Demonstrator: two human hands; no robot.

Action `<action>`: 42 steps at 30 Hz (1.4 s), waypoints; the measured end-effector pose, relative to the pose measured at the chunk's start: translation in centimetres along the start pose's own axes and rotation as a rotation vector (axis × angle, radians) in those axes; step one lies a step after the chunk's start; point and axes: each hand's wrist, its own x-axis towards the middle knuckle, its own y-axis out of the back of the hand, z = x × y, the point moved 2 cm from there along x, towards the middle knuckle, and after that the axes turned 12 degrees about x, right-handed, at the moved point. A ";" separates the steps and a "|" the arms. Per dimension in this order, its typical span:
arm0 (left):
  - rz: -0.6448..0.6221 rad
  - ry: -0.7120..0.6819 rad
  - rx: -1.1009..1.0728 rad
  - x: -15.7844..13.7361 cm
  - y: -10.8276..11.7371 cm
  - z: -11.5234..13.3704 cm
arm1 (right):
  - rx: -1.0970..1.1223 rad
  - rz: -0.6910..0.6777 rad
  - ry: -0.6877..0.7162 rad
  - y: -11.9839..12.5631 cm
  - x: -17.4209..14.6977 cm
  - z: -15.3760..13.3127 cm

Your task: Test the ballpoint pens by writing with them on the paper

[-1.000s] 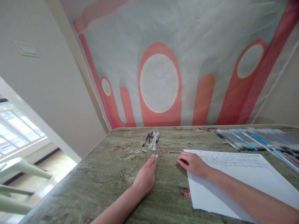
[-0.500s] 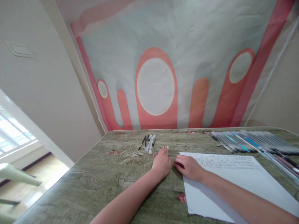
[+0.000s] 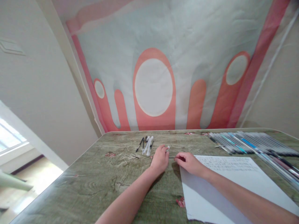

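Note:
My left hand (image 3: 160, 158) is closed, its fingers curled around a small whitish piece that looks like a pen cap (image 3: 168, 148). Facing it across a small gap, my right hand (image 3: 189, 163) pinches thumb and fingers together over the left edge of a handwritten sheet of paper (image 3: 219, 189). A thin dark stick (image 3: 171, 158) reaches from the right fingertips toward the left hand; its kind is too small to tell. Just beyond the left hand lie several black pens and clear or white pen parts (image 3: 148, 146).
A row of many grey pens (image 3: 263, 141) lies at the back right of the wood-patterned table (image 3: 98, 186), with more pens (image 3: 277, 168) slanting along the paper's right side. Behind the table stands a wall with a pink and orange pattern (image 3: 154, 121).
The view has shifted slightly. My hands are a little farther apart at the fingertips, and more of the whitish piece shows at the left fingers. The pens and paper stay put.

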 end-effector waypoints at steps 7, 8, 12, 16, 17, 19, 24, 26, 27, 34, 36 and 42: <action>0.012 0.152 -0.099 0.9 0.4 -3.0 | 0.023 -0.080 -0.031 0.8 2.9 0.7; 0.006 0.159 -0.100 0.8 0.4 -3.0 | -0.006 -0.074 -0.019 0.7 3.4 0.6; -0.019 0.163 -0.074 0.2 0.1 -2.5 | -0.183 0.000 0.034 -0.4 4.7 0.0; -0.024 0.138 -0.024 -0.2 0.2 -2.0 | -0.272 0.067 0.067 -2.0 4.6 -0.2; -0.028 0.136 -0.015 -0.2 0.3 -1.9 | -0.280 0.071 0.075 -2.3 4.4 -0.2; -0.038 0.141 -0.001 -0.2 0.4 -1.8 | -0.292 0.071 0.089 -2.7 3.9 -0.2; -0.089 0.160 0.048 -0.3 0.8 -1.5 | -0.287 0.057 0.127 -2.9 3.3 0.0; -0.121 0.162 0.079 -0.3 1.0 -1.3 | -0.279 0.057 0.145 -2.9 3.3 0.1; -0.137 0.167 0.097 -0.4 1.1 -1.2 | -0.277 0.060 0.153 -2.9 3.4 0.2; -0.207 0.275 0.215 -0.3 2.1 -0.8 | -0.277 0.100 0.192 -3.0 3.5 0.8; -0.219 0.297 0.210 -0.3 2.2 -0.8 | -0.276 0.106 0.200 -3.0 3.5 0.8; -0.163 0.285 0.080 -0.2 1.7 -1.9 | -0.252 0.117 0.217 -3.0 3.4 0.8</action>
